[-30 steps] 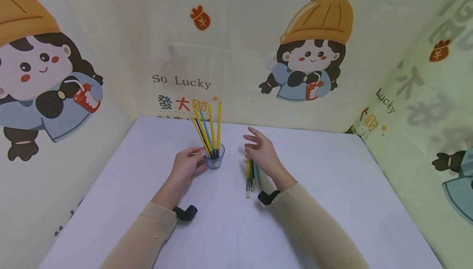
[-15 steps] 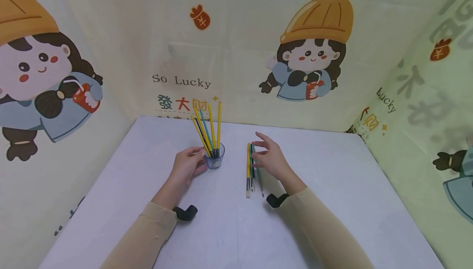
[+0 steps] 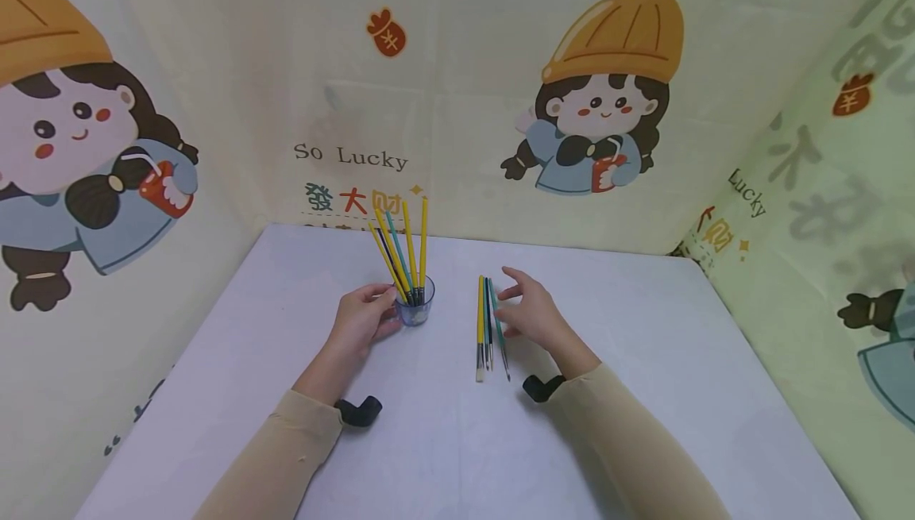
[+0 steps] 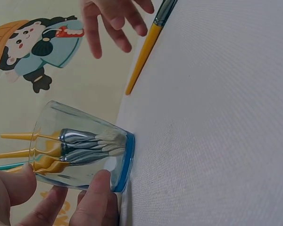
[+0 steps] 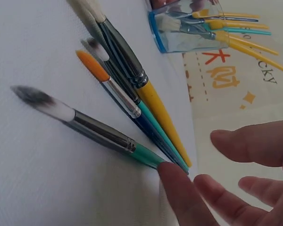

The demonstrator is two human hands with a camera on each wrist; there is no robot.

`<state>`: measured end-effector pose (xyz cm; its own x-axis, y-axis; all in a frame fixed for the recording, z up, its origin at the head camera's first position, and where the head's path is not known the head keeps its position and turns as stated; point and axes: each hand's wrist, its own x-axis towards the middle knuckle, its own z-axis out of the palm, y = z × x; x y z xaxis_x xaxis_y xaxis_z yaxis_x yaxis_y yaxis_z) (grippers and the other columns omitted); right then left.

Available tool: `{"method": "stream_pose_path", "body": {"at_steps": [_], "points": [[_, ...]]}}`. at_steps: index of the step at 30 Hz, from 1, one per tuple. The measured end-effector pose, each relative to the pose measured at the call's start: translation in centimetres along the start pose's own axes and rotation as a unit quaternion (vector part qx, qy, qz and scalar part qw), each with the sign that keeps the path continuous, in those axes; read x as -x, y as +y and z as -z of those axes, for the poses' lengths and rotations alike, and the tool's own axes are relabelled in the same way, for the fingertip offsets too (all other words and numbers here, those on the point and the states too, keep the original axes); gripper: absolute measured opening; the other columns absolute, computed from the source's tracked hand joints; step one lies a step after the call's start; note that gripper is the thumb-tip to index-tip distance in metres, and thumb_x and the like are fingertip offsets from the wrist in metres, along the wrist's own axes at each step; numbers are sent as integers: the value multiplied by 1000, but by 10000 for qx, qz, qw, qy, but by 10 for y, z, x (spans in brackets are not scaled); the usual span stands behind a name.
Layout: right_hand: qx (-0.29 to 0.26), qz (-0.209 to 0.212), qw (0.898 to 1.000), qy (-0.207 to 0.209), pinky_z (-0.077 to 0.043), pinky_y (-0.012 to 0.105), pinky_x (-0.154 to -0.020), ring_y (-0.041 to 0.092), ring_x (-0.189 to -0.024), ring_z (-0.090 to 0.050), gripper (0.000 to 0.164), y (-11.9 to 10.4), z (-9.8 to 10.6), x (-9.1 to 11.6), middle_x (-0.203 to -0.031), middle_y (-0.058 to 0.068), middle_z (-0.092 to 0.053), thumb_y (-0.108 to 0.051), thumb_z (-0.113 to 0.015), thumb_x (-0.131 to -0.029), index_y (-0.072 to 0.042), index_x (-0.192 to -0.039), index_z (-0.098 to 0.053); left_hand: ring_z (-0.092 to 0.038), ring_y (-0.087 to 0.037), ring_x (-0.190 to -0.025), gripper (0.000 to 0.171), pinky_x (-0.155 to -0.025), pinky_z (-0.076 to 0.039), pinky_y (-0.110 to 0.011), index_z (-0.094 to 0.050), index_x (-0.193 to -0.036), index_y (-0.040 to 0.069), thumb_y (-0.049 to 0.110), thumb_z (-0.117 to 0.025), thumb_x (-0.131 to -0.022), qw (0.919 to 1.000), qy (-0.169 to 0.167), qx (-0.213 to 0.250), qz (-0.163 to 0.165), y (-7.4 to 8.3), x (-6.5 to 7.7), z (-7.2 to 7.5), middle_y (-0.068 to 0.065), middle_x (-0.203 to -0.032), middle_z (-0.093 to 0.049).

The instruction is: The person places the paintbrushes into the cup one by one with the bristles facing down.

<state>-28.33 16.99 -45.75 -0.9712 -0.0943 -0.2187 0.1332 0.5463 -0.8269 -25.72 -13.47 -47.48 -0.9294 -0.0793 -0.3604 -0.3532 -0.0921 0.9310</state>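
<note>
My left hand point(image 3: 362, 315) holds a clear plastic cup point(image 3: 415, 315) with a blue base, thumb near its rim and fingers along its side. Several paintbrushes point(image 4: 82, 153) with mostly yellow handles stand in it, bristles down. To the right, loose paintbrushes lie side by side on the table, bristles toward me. Among them are a flat brush with a yellow handle point(image 5: 158, 110), an orange-tipped brush with a dark blue handle point(image 5: 153, 134) and a green-handled brush point(image 5: 104, 134) at the right. My right hand point(image 3: 534, 315) hovers beside them, fingers spread, one fingertip at the green handle.
The white-covered table point(image 3: 400, 456) has a patterned cloth wall point(image 3: 465, 123) at its back and more cloth at both sides. A black wrist mount sticks out from each sleeve.
My right hand has moved right and a little toward me, off the loose brushes, uncovering their handles. The green-handled brush has swung outward at its bristle end. The left hand and cup stay put.
</note>
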Motion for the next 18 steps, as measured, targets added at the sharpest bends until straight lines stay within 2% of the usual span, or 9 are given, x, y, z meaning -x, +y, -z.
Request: {"method": "stream_pose_path", "body": {"at_steps": [9, 18], "points": [[603, -484, 9970, -47, -66, 28, -65, 23, -74, -69, 87, 0, 0, -2, -117, 12, -67, -9, -83, -92, -21, -166, -38, -63, -22, -112, 36, -99, -67, -38, -66, -142, 10, 26, -66, -109, 10000, 15, 31, 35, 0, 0, -1, -10, -128, -59], [976, -477, 9941, -20, -63, 26, -60, 19, -69, -69, 79, 2, -3, -6, -107, 10, -68, -11, -86, -90, -15, -159, -48, -62, -23, -115, 36, -100, -67, -38, -66, -142, 10, 25, -66, -109, 10000, 14, 30, 43, 0, 0, -1, -10, -130, -59]]}}
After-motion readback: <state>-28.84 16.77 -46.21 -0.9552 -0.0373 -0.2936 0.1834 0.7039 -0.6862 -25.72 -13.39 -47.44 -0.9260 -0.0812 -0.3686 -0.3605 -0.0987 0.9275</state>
